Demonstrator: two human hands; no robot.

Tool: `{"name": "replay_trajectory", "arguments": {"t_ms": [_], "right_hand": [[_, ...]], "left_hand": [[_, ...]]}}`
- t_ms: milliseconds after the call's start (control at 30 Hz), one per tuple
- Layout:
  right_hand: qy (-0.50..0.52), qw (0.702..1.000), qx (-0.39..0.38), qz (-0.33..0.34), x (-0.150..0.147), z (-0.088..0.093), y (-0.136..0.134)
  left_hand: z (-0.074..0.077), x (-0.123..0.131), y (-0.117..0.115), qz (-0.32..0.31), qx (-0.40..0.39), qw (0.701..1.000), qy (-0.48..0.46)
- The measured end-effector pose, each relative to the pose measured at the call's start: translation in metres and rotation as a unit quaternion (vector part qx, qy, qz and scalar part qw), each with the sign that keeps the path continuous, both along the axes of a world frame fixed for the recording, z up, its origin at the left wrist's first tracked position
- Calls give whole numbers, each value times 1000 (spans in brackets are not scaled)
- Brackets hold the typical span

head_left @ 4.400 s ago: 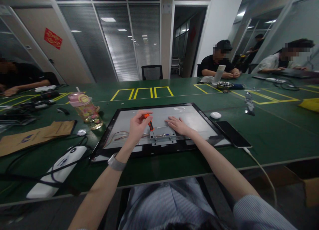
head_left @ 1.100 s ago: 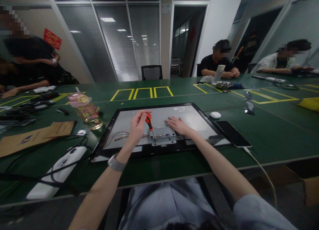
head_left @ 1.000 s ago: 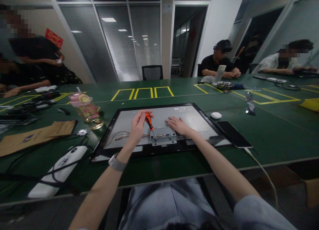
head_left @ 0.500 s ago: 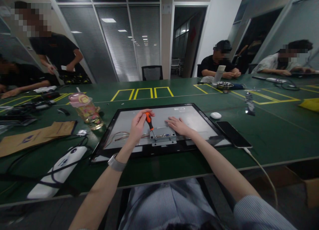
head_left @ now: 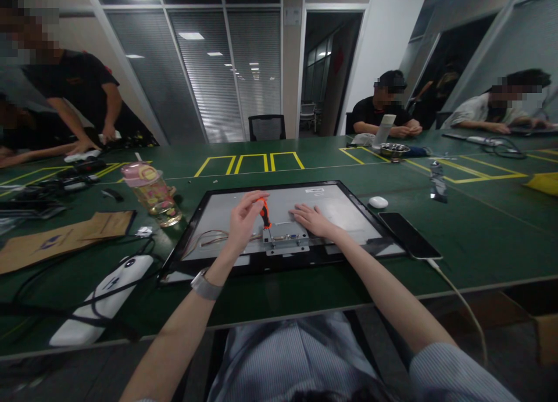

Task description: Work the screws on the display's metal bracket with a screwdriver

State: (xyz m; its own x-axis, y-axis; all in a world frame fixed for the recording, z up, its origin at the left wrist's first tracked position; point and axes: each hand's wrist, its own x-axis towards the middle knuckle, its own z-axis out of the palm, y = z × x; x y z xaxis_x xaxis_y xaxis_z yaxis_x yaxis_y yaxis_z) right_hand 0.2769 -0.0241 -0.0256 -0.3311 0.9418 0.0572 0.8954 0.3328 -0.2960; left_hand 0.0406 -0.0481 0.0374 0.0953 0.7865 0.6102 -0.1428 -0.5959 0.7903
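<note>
A flat display panel (head_left: 349, 213) with a black frame and grey metal back lies on the table before me. My left hand (head_left: 246, 216) grips the orange-and-black handle of a screwdriver (head_left: 265, 212). Its shaft points down at the left end of a small metal bracket (head_left: 288, 242) with connector ports, near the panel's front edge. Thin wires (head_left: 209, 236) run left from the bracket. My right hand (head_left: 313, 219) rests flat on the panel's back, fingers spread, just behind the bracket's right end.
Left of the panel stand a pink-lidded bottle (head_left: 152, 193), a brown paper bag (head_left: 65, 236) and a white power bank (head_left: 102, 300) with black cords. To the right lie a white earbud case (head_left: 378, 202) and a phone (head_left: 410, 234) on a cable. Several people sit or stand around the table.
The screwdriver has turned slightly in my left hand and stands more upright, its fingers looser around the handle. My right hand stays put. At the left, a standing person has bent toward the table.
</note>
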Motion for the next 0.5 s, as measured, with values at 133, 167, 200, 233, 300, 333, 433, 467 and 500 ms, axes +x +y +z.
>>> {"name": "replay_trajectory", "arguments": {"t_ms": [133,167,200,233,300,333,433,467,500], "right_hand": [[2,1000,2,0,0,0,0],[1,1000,1,0,0,0,0],[-1,1000,0,0,0,0,0],[-3,1000,-1,-1,0,0,0],[-7,1000,1,-2,0,0,0],[-8,1000,1,-3,0,0,0],[-9,1000,1,-4,-1,0,0],[-9,1000,0,-4,-1,0,0],[-7,1000,0,-3,-1,0,0]], "left_hand": [[-2,-1,0,-33,-38,998,-22],[-2,-1,0,-23,-36,999,-17],[-3,-1,0,-8,-28,1000,-9],[-3,-1,0,10,-17,1000,1],[-2,-1,0,39,5,999,22],[-2,-1,0,45,11,999,27],[-1,-1,1,27,14,1000,6],[-1,-1,2,14,9,1000,-5],[-1,-1,2,1,2,1000,-16]]}}
